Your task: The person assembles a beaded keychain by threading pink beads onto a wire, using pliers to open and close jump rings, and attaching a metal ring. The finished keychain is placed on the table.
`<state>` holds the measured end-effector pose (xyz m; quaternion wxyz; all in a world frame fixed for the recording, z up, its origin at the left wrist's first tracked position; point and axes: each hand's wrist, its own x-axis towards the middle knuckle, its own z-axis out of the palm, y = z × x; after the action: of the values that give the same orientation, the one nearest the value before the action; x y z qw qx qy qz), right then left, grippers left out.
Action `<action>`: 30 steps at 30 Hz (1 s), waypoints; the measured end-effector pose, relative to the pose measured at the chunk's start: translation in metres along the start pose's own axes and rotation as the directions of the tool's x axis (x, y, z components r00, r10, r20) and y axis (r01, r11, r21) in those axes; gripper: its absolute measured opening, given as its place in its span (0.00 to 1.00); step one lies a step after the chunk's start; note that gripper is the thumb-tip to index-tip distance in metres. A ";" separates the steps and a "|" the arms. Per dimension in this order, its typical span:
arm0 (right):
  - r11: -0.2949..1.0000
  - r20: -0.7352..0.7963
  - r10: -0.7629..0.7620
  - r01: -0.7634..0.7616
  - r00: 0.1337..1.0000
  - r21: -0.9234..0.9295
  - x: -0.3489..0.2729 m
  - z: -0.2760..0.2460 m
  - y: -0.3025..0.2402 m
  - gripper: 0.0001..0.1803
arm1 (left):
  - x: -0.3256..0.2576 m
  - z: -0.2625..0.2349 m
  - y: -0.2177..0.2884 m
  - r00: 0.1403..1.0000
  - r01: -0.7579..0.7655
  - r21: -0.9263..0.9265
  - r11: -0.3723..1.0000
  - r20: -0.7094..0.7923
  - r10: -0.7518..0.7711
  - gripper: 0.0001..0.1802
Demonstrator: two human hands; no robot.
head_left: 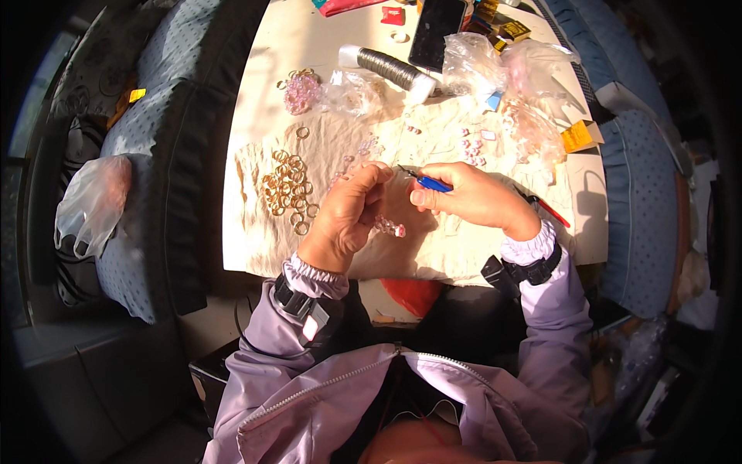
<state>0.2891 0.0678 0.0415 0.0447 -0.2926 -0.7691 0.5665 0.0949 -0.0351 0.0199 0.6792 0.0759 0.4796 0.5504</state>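
My left hand is closed, its thumb and forefinger pinched together above the cloth. A short string of pink and clear beads hangs out below its fingers. In my right hand is a pair of small blue-handled pliers, gripped by the handles. The dark tips point left, just short of my left fingertips. Whatever fine piece lies between the fingertips and the tips is too small to make out. Left of my left hand lies a loose pile of gold-coloured rings. Loose pale beads lie just beyond that hand.
A spool of dark wire lies across the far table, near a black phone. Pink beadwork sits far left. Clear plastic bags, pink pieces and a yellow box are rightward. A red pen-like tool lies beside my right wrist.
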 end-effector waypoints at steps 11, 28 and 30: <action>0.978 0.220 0.159 -0.184 0.962 0.097 0.015 -0.010 -0.004 0.22 | -0.003 0.000 0.006 0.998 -0.065 0.070 0.995 -0.006 0.065 0.06; 0.970 0.277 0.185 -0.220 0.943 0.102 0.020 -0.014 0.001 0.22 | -0.003 -0.004 0.007 0.998 -0.056 0.107 0.993 -0.019 0.058 0.04; 0.976 0.287 0.157 -0.193 0.945 0.100 0.021 -0.014 0.001 0.21 | -0.003 -0.003 0.007 0.998 -0.054 0.114 0.992 -0.022 0.056 0.04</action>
<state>0.2779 0.0904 0.0397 -0.0955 -0.2739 -0.7011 0.6514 0.0878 -0.0361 0.0243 0.6523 0.1207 0.5163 0.5416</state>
